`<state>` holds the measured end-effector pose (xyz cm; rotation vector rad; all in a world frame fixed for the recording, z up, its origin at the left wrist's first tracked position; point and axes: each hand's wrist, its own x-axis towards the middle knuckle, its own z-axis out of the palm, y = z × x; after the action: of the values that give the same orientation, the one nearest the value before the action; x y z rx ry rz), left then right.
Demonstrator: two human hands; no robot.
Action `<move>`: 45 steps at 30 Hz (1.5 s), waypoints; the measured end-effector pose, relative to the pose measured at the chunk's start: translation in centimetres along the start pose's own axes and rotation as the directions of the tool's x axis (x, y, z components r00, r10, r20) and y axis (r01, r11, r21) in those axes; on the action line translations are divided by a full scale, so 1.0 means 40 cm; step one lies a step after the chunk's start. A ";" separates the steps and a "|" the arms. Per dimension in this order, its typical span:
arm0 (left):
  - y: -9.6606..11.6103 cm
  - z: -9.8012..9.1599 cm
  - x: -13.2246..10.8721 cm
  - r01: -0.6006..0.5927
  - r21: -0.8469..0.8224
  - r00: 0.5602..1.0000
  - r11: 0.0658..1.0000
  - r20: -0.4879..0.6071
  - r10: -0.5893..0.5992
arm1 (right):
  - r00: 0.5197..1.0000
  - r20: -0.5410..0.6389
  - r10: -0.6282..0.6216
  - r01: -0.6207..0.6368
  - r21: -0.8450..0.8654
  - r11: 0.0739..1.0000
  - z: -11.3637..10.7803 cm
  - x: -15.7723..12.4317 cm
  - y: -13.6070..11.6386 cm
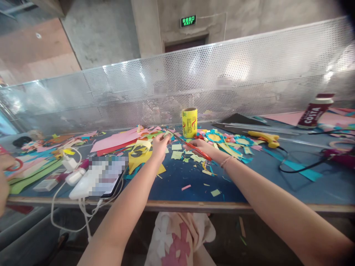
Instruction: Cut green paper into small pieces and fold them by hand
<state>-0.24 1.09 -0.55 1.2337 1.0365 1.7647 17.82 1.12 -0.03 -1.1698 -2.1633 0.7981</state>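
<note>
My right hand (200,147) grips red-handled scissors (191,145), the blades pointing up-left toward my left hand. My left hand (160,144) pinches a small pale green paper piece (167,134) at the blade tips. Both hands hover over the blue table (177,184), among scattered paper scraps (177,154). A yellow cut sheet (140,155) lies just left of my left hand. A yellow tape roll (189,122) stands upright right behind the hands. Blue and yellow paper flowers (215,137) lie to the right of the scissors.
A phone (104,176), white charger and cables (72,173) lie at front left. Pink and green sheets (116,140) cover the left. A yellow glue gun (266,138), black cord (296,166) and a bottle (316,111) are at right. Another person's hand (4,177) shows at the far left edge. A perforated metal screen (249,74) backs the table.
</note>
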 end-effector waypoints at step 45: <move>0.016 0.005 -0.007 0.111 -0.130 0.994 0.985 0.037 -0.107 | 0.991 0.109 0.081 -0.088 0.061 0.994 -0.007 -0.003 0.008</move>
<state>-0.06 0.63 -0.04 1.0973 0.9367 1.6974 18.24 1.21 -0.09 -1.2172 -2.1666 0.9818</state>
